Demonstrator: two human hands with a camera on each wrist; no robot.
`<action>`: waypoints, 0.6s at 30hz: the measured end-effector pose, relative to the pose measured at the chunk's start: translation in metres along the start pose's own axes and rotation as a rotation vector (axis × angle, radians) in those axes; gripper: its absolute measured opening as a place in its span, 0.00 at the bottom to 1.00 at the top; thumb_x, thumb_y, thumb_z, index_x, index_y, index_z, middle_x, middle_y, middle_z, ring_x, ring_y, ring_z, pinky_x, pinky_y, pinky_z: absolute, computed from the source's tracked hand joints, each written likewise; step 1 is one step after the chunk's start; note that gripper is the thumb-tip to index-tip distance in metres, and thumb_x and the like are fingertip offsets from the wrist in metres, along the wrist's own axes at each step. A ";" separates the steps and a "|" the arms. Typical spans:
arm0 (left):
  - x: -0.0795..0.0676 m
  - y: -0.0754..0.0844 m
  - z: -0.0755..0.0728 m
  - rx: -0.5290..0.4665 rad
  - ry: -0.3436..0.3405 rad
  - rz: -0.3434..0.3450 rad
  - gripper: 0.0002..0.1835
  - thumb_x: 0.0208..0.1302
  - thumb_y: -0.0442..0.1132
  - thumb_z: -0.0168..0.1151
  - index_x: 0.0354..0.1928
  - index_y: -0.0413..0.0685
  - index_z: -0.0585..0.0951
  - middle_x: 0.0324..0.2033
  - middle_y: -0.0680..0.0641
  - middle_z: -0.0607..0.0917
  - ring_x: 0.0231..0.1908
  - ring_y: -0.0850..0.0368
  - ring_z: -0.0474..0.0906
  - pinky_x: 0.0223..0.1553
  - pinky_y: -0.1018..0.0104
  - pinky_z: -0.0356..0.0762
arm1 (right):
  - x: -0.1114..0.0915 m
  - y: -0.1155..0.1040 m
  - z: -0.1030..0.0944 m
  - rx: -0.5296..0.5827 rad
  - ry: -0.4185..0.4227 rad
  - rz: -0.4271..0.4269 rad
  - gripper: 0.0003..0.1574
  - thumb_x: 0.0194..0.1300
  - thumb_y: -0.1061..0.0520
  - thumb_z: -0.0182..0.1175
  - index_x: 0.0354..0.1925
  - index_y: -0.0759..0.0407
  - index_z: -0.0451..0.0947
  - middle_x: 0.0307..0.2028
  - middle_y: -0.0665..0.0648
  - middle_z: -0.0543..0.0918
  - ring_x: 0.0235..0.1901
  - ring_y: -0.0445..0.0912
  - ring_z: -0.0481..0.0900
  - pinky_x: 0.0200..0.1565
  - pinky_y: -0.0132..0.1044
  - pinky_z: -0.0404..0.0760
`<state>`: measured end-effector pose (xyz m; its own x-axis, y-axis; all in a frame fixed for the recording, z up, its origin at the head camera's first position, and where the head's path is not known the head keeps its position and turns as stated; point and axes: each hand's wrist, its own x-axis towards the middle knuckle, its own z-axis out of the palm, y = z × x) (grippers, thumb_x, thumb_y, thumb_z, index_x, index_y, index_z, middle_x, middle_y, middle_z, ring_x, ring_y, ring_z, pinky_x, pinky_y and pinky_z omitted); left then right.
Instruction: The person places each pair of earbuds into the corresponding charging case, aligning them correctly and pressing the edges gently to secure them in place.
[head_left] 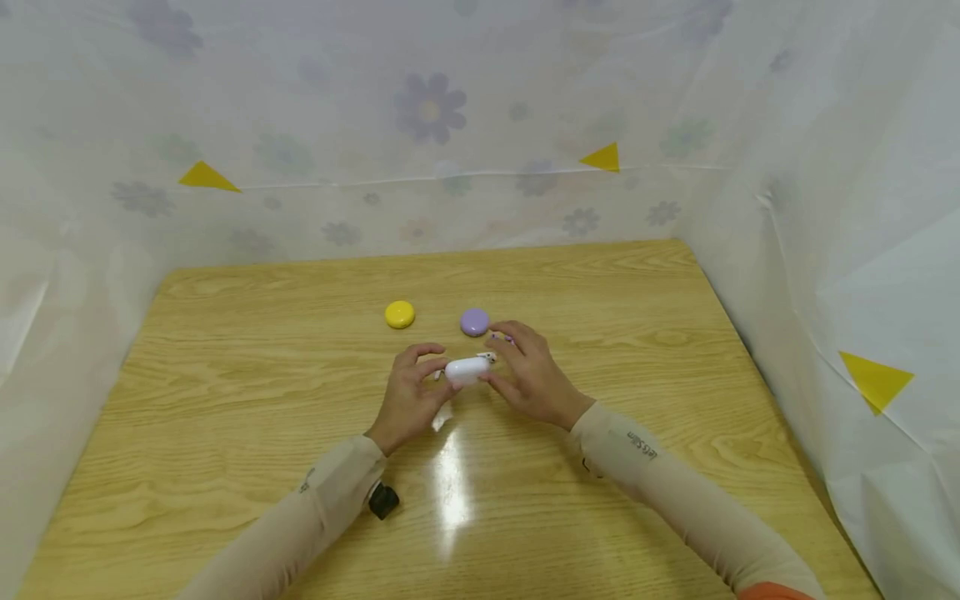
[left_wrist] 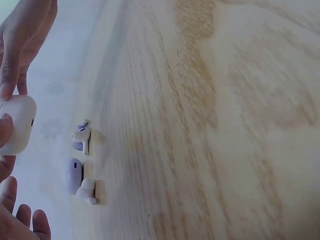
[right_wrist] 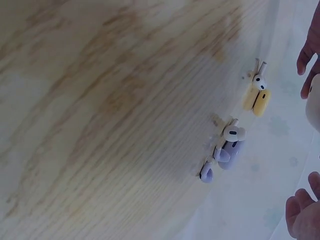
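- The beige sleeves come in from the near side of the white case, soft cloth gathered in small folds; dark lettering marks the right one. A black block, probably the wrist camera, sits at the left cuff.
- The left hand grasps the left end of the white case, thumb on its near face, with other fingers spread clear; holding by the end probably leaves most of the shell uncovered.
- The right hand is at the white case's right end, a digit touching it, perhaps as a counter-support. I cannot tell whether it pinches or merely steadies.
- The white case is held between both hands, raised off the table. It is a glossy, pebble-shaped shell, likely plastic, with a small dark mark; no raised lid shows.
- White earbuds with stems lie loose on the wood, one off each end of the white case.
- Purple earbuds lie beyond the white case's right end, partly screened by the right hand's fingers in the head view.
- The purple case rests behind the white case, the yellow case behind and leftward; both are smooth and rounded, spaced apart perhaps to keep sets separate.
- Farthest behind the white case hangs a wrinkled, translucent flowered sheet bearing flat yellow triangles.
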<state>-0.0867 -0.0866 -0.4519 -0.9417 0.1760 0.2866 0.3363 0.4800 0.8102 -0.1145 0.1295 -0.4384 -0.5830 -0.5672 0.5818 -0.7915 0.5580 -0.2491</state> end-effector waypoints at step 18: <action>-0.012 -0.005 0.007 -0.044 -0.014 -0.033 0.16 0.49 0.36 0.74 0.40 0.36 0.85 0.52 0.42 0.79 0.55 0.42 0.69 0.56 0.49 0.65 | -0.002 -0.002 0.003 0.165 -0.176 0.009 0.13 0.59 0.59 0.66 0.41 0.62 0.76 0.51 0.66 0.76 0.53 0.59 0.75 0.60 0.65 0.69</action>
<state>-0.0767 -0.0851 -0.4634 -0.9520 0.1730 0.2525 0.3043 0.4472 0.8411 -0.1120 0.1272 -0.4417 -0.6013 -0.6678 0.4387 -0.7972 0.4648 -0.3852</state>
